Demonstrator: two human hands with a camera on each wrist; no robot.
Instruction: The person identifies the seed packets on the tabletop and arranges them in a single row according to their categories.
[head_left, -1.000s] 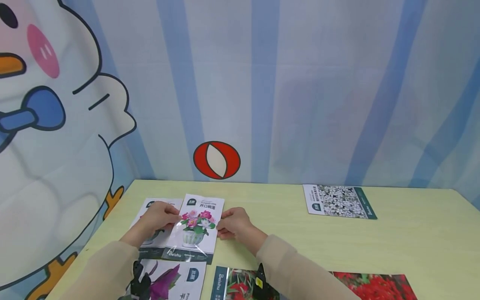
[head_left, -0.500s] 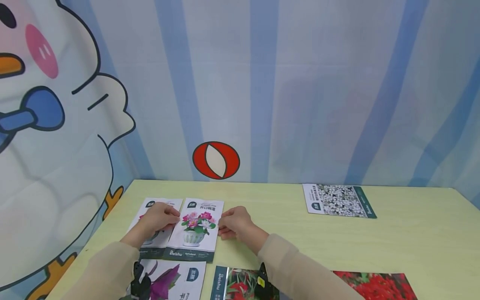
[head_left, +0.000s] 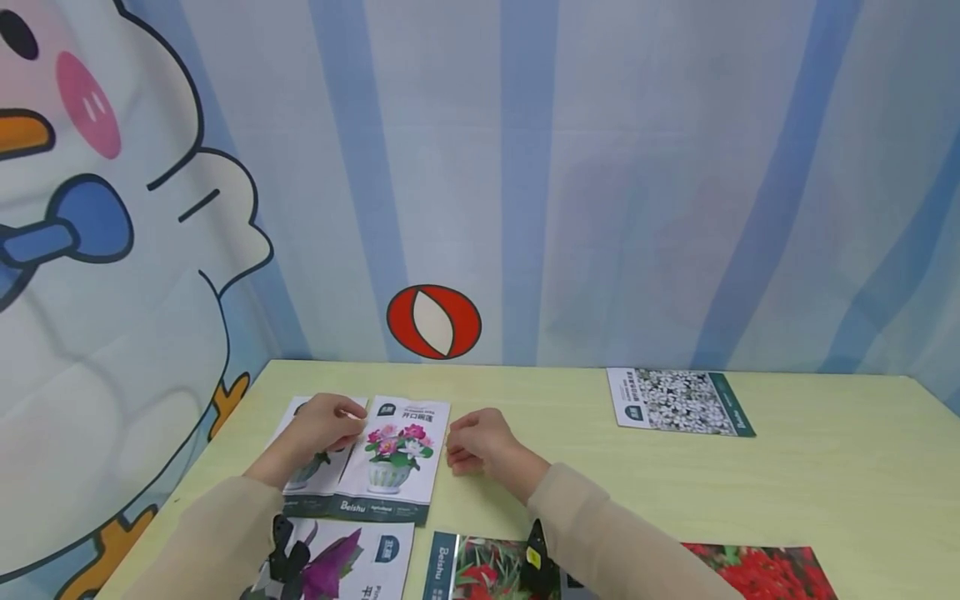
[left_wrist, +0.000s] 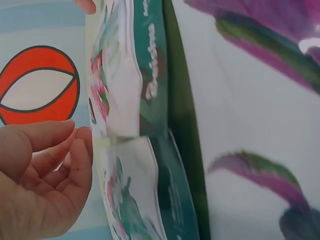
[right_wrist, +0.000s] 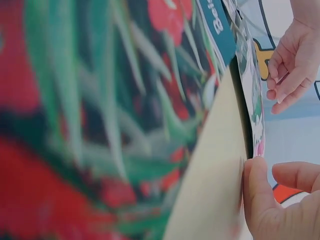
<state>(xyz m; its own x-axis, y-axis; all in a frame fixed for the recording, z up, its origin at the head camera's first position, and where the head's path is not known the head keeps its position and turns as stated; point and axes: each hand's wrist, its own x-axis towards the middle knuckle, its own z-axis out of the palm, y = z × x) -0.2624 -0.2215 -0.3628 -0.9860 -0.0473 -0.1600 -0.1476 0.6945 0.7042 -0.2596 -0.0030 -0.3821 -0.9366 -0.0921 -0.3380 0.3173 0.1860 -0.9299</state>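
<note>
**Pink packet lies flat, with nothing in both hands**

The pink packet [head_left: 393,458] is on the desk [head_left: 570,492], left of the middle. Its left edge meets the left packet [head_left: 324,479], it seems with a small overlap low down.

Half a second ago the fingers were at both its side edges; now the hands have moved a little away, and the packet stays in its place. I judge that it has been released and its placing is nearly or fully done.

The left hand [head_left: 322,429] is above the left packet. Its grip is narrow, thumb and fingers almost meeting, with nothing between. The right hand [head_left: 483,446] is just beside the right edge; its grip is wider, and holds nothing too.

Below lie the purple packet [head_left: 375,567] and the red packet [head_left: 487,567]; another red one [head_left: 768,571] is partly behind the right sleeve [head_left: 607,533]. The white packet [head_left: 678,402] lies well apart, at the back edge. All of them show printed flowers, but what is inside cannot be seen.
</note>
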